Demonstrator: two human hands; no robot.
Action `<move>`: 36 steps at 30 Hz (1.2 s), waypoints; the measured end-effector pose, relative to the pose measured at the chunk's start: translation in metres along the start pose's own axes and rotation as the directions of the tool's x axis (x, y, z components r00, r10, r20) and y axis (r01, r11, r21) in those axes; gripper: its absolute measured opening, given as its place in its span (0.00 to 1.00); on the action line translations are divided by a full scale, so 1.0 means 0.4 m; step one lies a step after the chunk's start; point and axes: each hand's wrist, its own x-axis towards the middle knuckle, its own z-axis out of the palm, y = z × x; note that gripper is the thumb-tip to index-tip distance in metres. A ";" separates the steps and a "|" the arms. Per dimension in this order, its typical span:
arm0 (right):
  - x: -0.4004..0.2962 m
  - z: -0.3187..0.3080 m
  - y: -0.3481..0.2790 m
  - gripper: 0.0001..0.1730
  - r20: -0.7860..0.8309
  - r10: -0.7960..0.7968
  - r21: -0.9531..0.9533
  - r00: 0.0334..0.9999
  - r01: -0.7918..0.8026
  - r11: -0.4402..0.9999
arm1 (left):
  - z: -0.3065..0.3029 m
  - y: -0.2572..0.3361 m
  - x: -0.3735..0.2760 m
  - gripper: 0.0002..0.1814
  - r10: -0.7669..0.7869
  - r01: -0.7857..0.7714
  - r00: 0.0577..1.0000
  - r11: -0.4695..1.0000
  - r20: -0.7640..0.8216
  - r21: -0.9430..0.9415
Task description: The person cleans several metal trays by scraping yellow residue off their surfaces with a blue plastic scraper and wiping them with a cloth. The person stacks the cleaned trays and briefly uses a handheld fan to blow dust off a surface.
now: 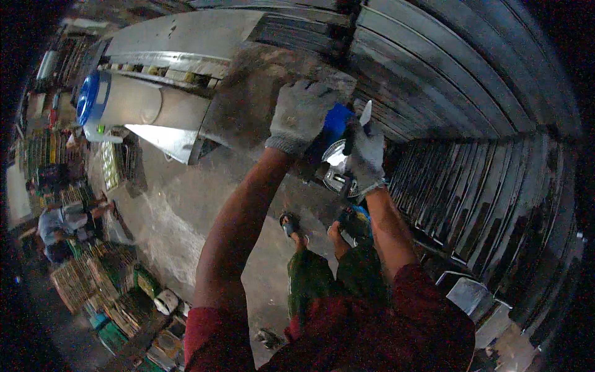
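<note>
My left hand (300, 116), in a grey knit work glove, is over the near side of a dark, brown-stained flat surface, its fingers bent. What lies under its palm is hidden. A blue object (335, 122) shows between my two hands. My right hand (367, 158), gloved too, is curled beside that object, and a pale pointed piece (366, 112) sticks up at its fingertips. Whether it grips the piece is unclear. Below and between the hands is a round, white, grille-like part (340, 169) with a bright centre; blur hides its details.
Long grey metal lengths (465, 186) are stacked on the right. A big metallic cylinder with a blue rim (93, 98) lies at upper left. Another person (65, 228) bends near stacked crates (111, 279) at left. My sandalled feet stand on the concrete floor (186, 200).
</note>
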 end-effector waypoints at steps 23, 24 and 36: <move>-0.081 -0.097 -0.146 0.18 0.440 -0.142 -0.586 0.887 0.403 0.703 | -0.054 0.072 0.004 0.19 -0.303 0.299 0.953 0.947 0.013 0.113; -0.118 -0.089 -0.125 0.17 0.419 -0.138 -0.369 0.898 0.307 0.878 | -0.054 0.068 0.000 0.18 -0.312 0.311 0.950 0.945 0.000 0.098; -0.071 -0.083 -0.198 0.15 0.611 -0.170 -0.702 0.773 0.629 0.334 | -0.025 0.055 -0.025 0.15 -0.332 0.338 0.940 0.936 -0.076 0.098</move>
